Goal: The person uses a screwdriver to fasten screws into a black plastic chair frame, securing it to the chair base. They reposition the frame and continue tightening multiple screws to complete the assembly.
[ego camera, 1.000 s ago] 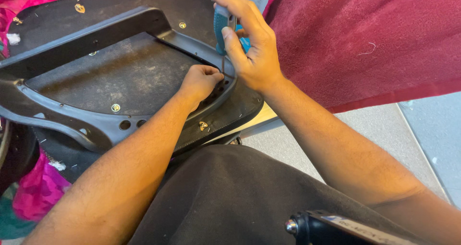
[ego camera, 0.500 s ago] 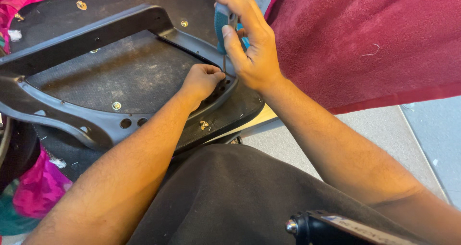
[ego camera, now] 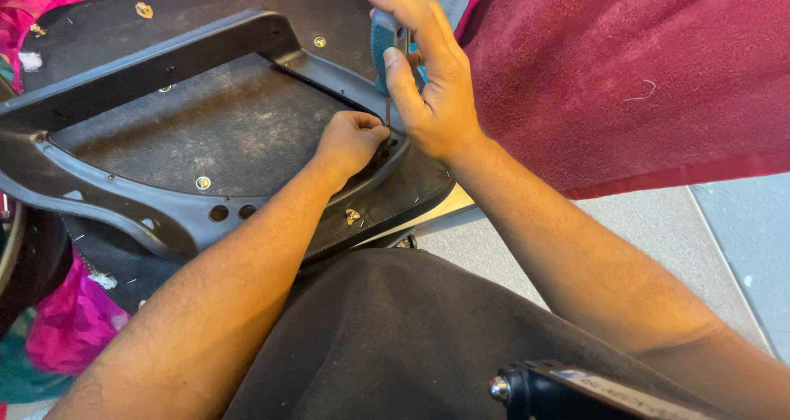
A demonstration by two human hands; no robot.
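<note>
Our right hand (ego camera: 428, 83) grips a blue-handled screwdriver (ego camera: 383, 46) upright, tip down on the black chair base (ego camera: 189, 132); our left hand (ego camera: 352, 140), fingers pinched together, rests at the tip.

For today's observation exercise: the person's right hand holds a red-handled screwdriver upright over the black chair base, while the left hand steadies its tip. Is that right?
Not quite. In the head view the screwdriver in the right hand has a blue handle, not red. The rest stands: it is upright over the black chair base, with the left hand at its tip.
</note>
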